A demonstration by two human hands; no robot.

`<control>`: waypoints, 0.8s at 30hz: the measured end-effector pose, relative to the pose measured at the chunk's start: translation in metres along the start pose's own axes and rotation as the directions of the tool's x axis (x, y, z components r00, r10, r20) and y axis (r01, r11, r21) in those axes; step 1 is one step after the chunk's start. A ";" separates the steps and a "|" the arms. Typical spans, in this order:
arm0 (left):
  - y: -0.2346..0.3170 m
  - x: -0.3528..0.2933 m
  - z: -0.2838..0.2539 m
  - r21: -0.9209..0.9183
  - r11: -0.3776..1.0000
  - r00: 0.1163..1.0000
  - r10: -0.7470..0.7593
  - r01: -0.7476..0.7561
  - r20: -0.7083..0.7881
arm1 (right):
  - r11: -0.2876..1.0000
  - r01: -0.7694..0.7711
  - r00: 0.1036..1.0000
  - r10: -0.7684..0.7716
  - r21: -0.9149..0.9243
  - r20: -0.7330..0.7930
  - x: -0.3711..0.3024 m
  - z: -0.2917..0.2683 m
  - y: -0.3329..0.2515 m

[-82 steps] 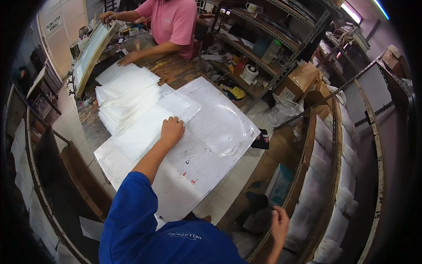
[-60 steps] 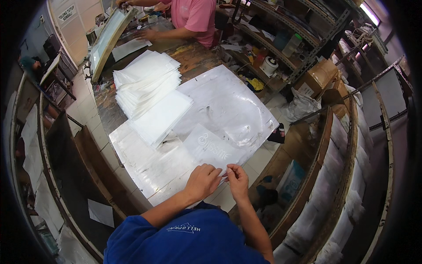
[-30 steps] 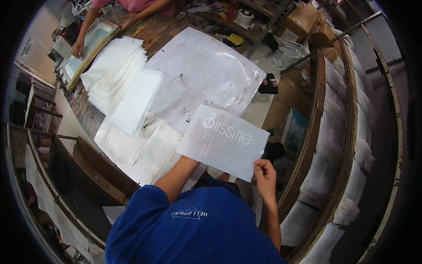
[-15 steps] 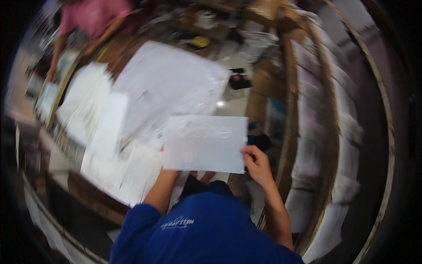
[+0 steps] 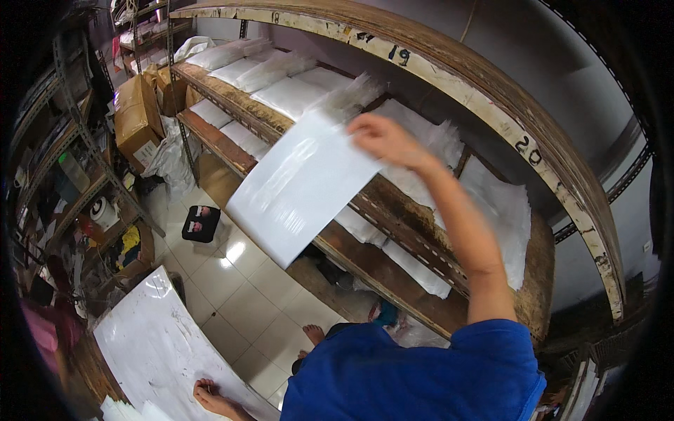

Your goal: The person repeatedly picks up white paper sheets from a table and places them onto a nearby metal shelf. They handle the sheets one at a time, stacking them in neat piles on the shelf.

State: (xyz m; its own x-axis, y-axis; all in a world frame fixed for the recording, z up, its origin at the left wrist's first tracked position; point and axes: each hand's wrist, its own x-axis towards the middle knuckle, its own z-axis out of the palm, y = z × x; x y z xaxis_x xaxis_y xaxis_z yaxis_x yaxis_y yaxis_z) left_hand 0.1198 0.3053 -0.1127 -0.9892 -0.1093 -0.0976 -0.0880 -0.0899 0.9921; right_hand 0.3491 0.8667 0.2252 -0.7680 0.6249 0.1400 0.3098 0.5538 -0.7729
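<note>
My right hand [image 5: 382, 140] grips a whitish, glossy plastic sheet [image 5: 302, 186] by its upper right edge. The sheet hangs tilted in front of the shelf rack and bends a little; whether it is one sheet or a thin stack, I cannot tell. Motion blurs the hand and forearm slightly. At the lower left, my left hand [image 5: 210, 398] is over the white worktable [image 5: 158, 337], its fingers loosely curled, the thumb apart and nothing visible in it. Behind the sheet, piles of clear plastic bags [image 5: 288, 95] lie on the upper shelf [image 5: 242, 105].
More bag piles [image 5: 418, 266] lie on the lower shelf. A cardboard box [image 5: 137, 116] stands at the far end, beside a metal rack [image 5: 84, 126] of supplies. A black stool [image 5: 201, 223] is on the tiled floor [image 5: 239, 309]. Another person's pink sleeve [image 5: 42, 333] shows at the left.
The view has turned right, from the worktable to the shelves. The sheet, earlier between both my hands, is now raised in my right hand alone. My left hand has let go.
</note>
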 end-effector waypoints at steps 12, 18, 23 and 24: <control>0.026 -0.027 0.038 0.499 0.841 0.977 0.197 -0.211 0.082 | 0.928 0.110 0.624 0.215 0.356 -0.751 -0.034 -0.263 0.318; 0.025 -0.030 0.041 0.476 0.852 0.976 0.195 -0.217 0.096 | 0.689 -0.574 0.557 -0.068 -0.442 -0.828 -0.034 -0.247 0.341; 0.019 -0.029 0.035 0.498 0.844 0.979 0.191 -0.201 0.071 | 0.650 -0.705 0.553 0.256 -0.282 -0.793 -0.031 -0.227 0.304; 0.016 -0.029 0.035 0.498 0.845 0.980 0.190 -0.197 0.065 | 0.661 -0.714 0.529 0.296 -0.229 -0.795 -0.031 -0.223 0.294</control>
State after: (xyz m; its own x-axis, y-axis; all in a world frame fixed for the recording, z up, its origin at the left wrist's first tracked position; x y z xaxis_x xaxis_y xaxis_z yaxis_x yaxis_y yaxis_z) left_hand 0.1427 0.3414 -0.0908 -0.9934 -0.0599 0.0977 0.0618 0.4383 0.8967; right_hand 0.5889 1.1329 0.1311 0.1312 0.9320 0.3377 0.8819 0.0458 -0.4691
